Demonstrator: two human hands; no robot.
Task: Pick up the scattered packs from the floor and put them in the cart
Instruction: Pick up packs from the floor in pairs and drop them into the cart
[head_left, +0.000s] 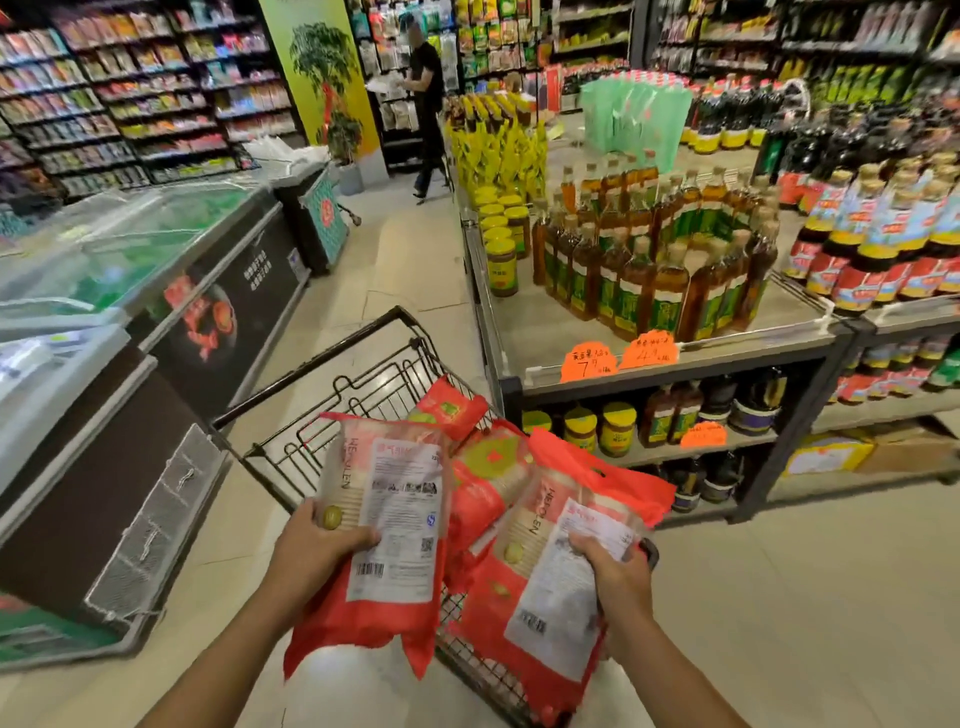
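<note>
The left hand (317, 545) gripped a red pack (384, 525) by its left edge, label side up, thumb across the front and fingers hidden behind. The right hand (615, 577) clasped a second red pack (545, 597) at its right edge, its lower corner cut off by the frame. Both packs hung over the wire cart (332, 415), beyond the hands. More red packs (483, 467) lay in the cart between and beyond the hands, largely covered by the held ones.

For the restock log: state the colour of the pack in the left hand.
Red, with a white printed label, on the pack in the left hand; head view.
</note>
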